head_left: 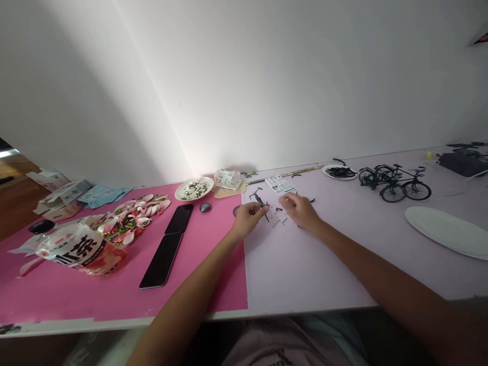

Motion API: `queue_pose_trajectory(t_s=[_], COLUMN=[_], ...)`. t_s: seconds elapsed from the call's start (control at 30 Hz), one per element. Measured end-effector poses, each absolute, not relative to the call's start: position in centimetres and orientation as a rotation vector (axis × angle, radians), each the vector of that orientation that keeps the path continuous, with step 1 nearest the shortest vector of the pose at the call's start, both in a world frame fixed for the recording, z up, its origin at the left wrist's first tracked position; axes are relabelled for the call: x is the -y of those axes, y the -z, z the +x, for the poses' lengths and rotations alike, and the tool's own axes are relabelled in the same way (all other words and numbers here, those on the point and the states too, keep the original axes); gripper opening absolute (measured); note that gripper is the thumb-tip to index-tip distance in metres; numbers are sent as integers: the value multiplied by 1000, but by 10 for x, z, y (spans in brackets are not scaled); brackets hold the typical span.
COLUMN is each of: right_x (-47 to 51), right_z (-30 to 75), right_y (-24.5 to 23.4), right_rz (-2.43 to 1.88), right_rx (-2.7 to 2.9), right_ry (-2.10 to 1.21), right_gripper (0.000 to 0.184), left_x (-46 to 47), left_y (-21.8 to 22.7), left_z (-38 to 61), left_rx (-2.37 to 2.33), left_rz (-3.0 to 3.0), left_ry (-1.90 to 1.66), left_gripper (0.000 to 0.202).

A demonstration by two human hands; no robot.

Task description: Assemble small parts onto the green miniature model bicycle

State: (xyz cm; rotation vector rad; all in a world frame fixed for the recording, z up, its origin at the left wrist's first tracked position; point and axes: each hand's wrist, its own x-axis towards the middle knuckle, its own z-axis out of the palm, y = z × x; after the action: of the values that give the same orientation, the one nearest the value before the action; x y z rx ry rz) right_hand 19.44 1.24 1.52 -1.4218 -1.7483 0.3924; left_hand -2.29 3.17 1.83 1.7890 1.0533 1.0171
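My left hand pinches a small dark model bicycle frame between thumb and fingers, tilted above the tabletop. A small dark wheel shows partly behind that hand. To its right, my right hand has its thumb and fingertips pressed together; whatever may be between them is too small to make out. Below and between the hands lie several tiny loose parts, some like pins. A printed sheet lies just beyond, and a curved black piece rests by the right hand.
Right: a plate of black parts, model bicycles and a white oval plate. Left: a black phone-like device, a dark rounded object, a plate of small pieces, a pink-and-white pile and a bottle.
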Motion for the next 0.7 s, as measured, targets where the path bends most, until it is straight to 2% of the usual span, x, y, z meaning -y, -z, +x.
queue_pose_trajectory(t_s=[0.23,0.37,0.53,0.7], right_x=[-58,-63,-61,-54], right_z=[271,286,284,279], right_y=[-8,-6,-8,-13], right_rz=[-1914,-2025,-2066,-2071], right_rx=[1492,1566,1740,1818], right_ry=[-100,-165,-348,-366], right_gripper=[33,36,47,35], left_x=[-41,-43,-42,-44], left_y=[-15,-15,-21,-24], left_z=[-31,-33,-33,-35], left_rx=[-1093,-1137,-1206,-1316], left_rz=[1870,1840,1774,1703], left_ry=[-1008,-1003,-1002,-1029], left_gripper=[51,54,48,36])
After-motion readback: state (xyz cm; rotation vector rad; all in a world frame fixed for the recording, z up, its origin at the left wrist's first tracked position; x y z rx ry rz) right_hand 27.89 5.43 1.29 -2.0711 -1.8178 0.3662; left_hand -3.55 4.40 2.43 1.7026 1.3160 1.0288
